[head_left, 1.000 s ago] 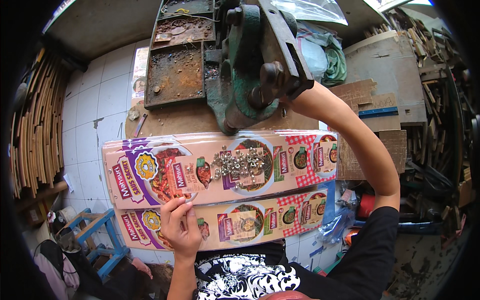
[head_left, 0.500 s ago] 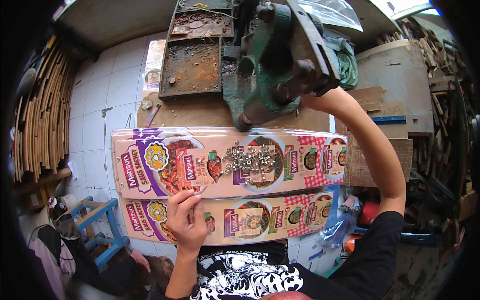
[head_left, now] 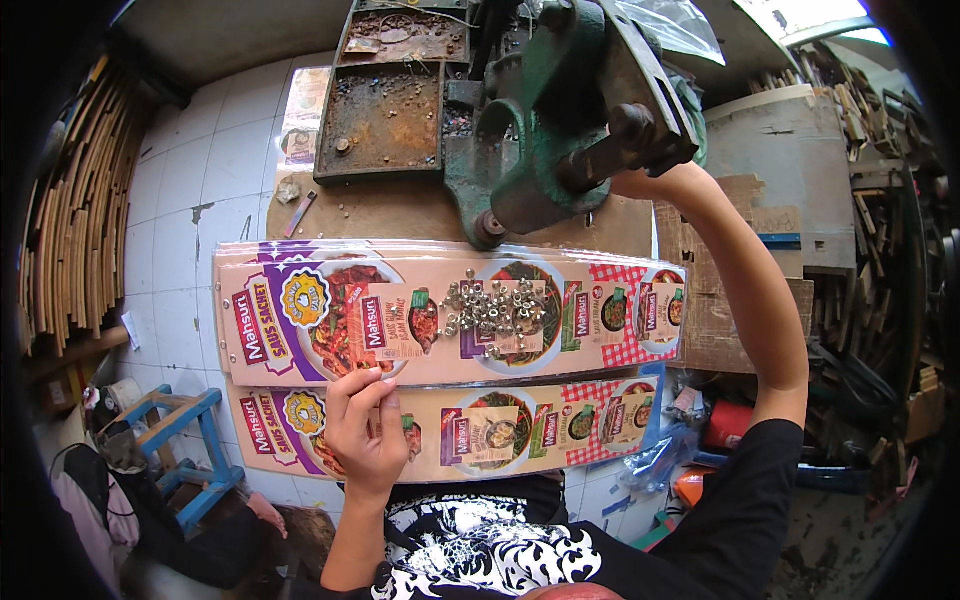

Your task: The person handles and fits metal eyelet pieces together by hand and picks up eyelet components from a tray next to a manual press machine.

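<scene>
A stack of long printed cardboard strips under clear plastic (head_left: 260, 368) lies across the worktable in front of me. A loose heap of small silvery eyelets (head_left: 492, 308) rests on its middle. Closer to my body is a second printed strip (head_left: 436, 465). My left hand (head_left: 366, 432) is over the seam between the two, thumb and fingers drawn together in a pinch; anything between the fingertips is too small to make out. Beyond the stack stands a green cast-iron press (head_left: 545, 165). My right hand (head_left: 640, 186) reaches behind its lever, its fingers hidden there.
A rusty metal tray (head_left: 385, 115) with loose bits sits left of the press. A small flat metal piece (head_left: 301, 214) lies on the brown tabletop (head_left: 390, 215). At lower left is a blue stool frame (head_left: 190, 440). Boards lean along the left wall (head_left: 85, 210).
The view has shifted slightly, so the strips appear a little further left and up. My left hand stays pinched over the seam; the right hand remains behind the press.
</scene>
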